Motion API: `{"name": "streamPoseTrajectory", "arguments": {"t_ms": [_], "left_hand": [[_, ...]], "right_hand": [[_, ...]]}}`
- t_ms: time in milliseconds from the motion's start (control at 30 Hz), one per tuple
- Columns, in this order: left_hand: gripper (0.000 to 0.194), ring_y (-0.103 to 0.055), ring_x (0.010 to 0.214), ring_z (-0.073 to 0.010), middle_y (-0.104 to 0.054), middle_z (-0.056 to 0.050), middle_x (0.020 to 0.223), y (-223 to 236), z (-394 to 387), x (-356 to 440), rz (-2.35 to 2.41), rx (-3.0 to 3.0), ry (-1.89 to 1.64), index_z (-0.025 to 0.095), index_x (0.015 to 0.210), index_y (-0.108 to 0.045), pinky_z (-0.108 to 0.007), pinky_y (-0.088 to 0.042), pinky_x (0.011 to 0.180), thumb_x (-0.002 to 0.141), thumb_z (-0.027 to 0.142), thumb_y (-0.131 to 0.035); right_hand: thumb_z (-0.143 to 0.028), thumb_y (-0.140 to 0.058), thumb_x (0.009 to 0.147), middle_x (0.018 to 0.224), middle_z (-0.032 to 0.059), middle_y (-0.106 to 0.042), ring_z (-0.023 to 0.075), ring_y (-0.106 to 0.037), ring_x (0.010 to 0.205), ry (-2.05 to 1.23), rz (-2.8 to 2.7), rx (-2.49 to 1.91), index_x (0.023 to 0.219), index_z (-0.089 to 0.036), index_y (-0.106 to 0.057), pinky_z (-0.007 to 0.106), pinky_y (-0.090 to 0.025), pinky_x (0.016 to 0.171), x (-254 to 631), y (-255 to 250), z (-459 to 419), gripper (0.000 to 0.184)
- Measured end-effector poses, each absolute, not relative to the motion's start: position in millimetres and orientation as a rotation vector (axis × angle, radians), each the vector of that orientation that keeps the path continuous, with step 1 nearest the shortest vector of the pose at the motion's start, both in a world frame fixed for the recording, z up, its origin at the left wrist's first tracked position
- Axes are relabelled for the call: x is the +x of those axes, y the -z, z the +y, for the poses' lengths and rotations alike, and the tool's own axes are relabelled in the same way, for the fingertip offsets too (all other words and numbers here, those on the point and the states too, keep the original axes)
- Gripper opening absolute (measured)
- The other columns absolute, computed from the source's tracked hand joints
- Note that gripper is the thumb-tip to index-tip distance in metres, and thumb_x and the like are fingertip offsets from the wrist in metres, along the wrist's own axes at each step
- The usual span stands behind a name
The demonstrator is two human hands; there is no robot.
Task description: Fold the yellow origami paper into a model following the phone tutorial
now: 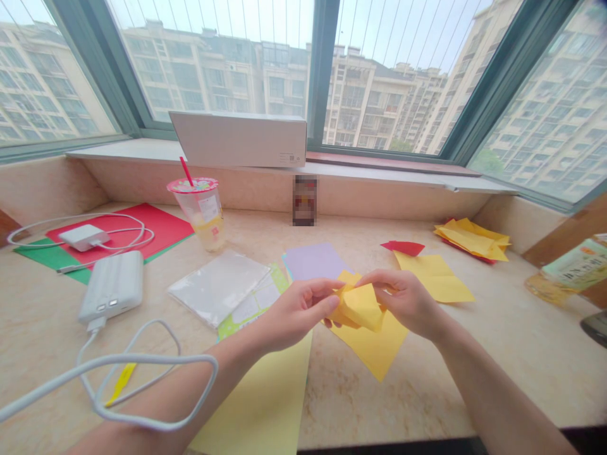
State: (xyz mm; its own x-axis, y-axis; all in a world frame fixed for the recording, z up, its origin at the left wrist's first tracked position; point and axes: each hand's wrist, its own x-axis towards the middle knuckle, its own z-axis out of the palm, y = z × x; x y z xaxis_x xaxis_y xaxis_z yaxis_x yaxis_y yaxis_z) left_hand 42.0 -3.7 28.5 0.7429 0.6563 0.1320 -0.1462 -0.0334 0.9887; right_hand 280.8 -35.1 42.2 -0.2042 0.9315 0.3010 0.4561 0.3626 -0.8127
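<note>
Pinching folded yellow paper (363,305)

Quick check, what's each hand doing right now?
Left hand: closed, pinching the folded yellow paper.
Right hand: closed, holding the same paper's other side.

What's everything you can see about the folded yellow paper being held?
The folded yellow paper looks thin and matte, with creased, overlapping flaps. It tilts over the marbled countertop, pinched by the left hand and the right hand on opposite sides. A flatter yellow sheet shows beneath it; I can't tell whether they touch.
</note>
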Motion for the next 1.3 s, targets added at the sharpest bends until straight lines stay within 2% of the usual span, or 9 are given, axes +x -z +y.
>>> {"name": "streamPoseTrajectory", "arguments": {"t_ms": [300,467,600,800,933,1100,1167,1233,1300], "left_hand": [[0.031,-0.068,0.091,-0.0206,-0.075,-0.010,0.104,-37.8,-9.1,41.6,0.664,1.801,-0.761,0.015,0.121,-0.069,-0.031,-0.052,0.079,0.095,0.026,-0.058],[0.035,-0.070,0.087,-0.0228,-0.076,-0.011,0.096,-37.4,-11.5,42.0,0.709,1.813,-0.735,0.011,0.117,-0.070,-0.034,-0.054,0.078,0.092,0.035,-0.064],[0.037,-0.071,0.091,-0.0241,-0.076,-0.011,0.099,-32.2,-11.1,42.7,0.692,1.772,-0.687,0.012,0.118,-0.070,-0.034,-0.054,0.082,0.092,0.038,-0.066],[0.022,-0.070,0.088,-0.0213,-0.076,-0.008,0.097,-32.8,-11.1,43.3,0.735,1.819,-0.693,0.014,0.108,-0.071,-0.032,-0.053,0.079,0.091,0.023,-0.061],[0.015,-0.068,0.086,-0.0211,-0.074,-0.008,0.093,-33.9,-12.6,44.1,0.747,1.759,-0.733,0.014,0.097,-0.070,-0.030,-0.052,0.075,0.089,0.024,-0.062],[0.025,-0.066,0.078,-0.0187,-0.073,-0.007,0.088,-31.8,-13.7,46.4,0.726,1.626,-0.722,0.013,0.092,-0.071,-0.026,-0.048,0.066,0.090,0.038,-0.066],[0.025,-0.064,0.073,-0.0167,-0.072,-0.005,0.081,-32.0,-13.8,46.9,0.768,1.596,-0.751,0.013,0.086,-0.070,-0.024,-0.046,0.063,0.089,0.038,-0.067],[0.025,-0.063,0.071,-0.0162,-0.070,-0.004,0.078,-32.6,-13.5,46.9,0.819,1.589,-0.780,0.013,0.082,-0.070,-0.023,-0.046,0.061,0.089,0.037,-0.068],[0.027,-0.064,0.072,-0.0173,-0.071,-0.005,0.078,-32.3,-12.4,46.3,0.842,1.595,-0.794,0.013,0.081,-0.071,-0.024,-0.047,0.062,0.089,0.038,-0.067]], "right_hand": [[-0.020,-0.060,0.093,0.086,0.0015,-0.077,0.0164,-0.073,0.077,-0.493,-1.907,-1.072,0.095,-0.025,-0.072,0.024,-0.057,0.067,281.8,-32.5,-36.2,0.013],[-0.018,-0.065,0.090,0.088,0.0008,-0.077,0.0169,-0.072,0.078,-0.377,-1.954,-1.040,0.093,-0.025,-0.069,0.026,-0.057,0.071,280.9,-26.5,-36.5,0.008],[-0.023,-0.072,0.084,0.083,0.0010,-0.075,0.0181,-0.072,0.074,-0.567,-1.833,-1.136,0.092,-0.024,-0.066,0.027,-0.057,0.067,274.9,-28.4,-38.9,0.009],[-0.040,-0.070,0.088,0.072,0.0017,-0.073,0.0162,-0.068,0.058,-0.843,-1.589,-1.270,0.093,-0.023,-0.063,0.024,-0.050,0.049,270.0,-40.2,-38.6,0.019],[-0.044,-0.073,0.086,0.076,0.0034,-0.076,0.0172,-0.071,0.065,-0.948,-1.556,-1.231,0.090,-0.022,-0.066,0.025,-0.053,0.055,266.5,-39.7,-37.2,0.024],[-0.047,-0.074,0.085,0.084,0.0041,-0.076,0.0196,-0.073,0.077,-0.871,-1.586,-1.208,0.087,-0.022,-0.070,0.029,-0.057,0.068,261.3,-35.9,-38.2,0.026],[-0.053,-0.067,0.089,0.086,0.0049,-0.076,0.0197,-0.073,0.079,-0.919,-1.595,-1.199,0.093,-0.021,-0.072,0.030,-0.058,0.070,262.8,-37.2,-39.2,0.032],[-0.057,-0.058,0.094,0.092,0.0066,-0.077,0.0204,-0.073,0.083,-1.022,-1.633,-1.186,0.110,-0.021,-0.072,0.031,-0.058,0.073,265.7,-39.1,-40.3,0.041],[-0.055,-0.063,0.092,0.107,0.0082,-0.076,0.0228,-0.072,0.097,-1.102,-1.722,-1.174,0.126,-0.023,-0.067,0.034,-0.058,0.082,267.6,-40.2,-41.1,0.046]]}}
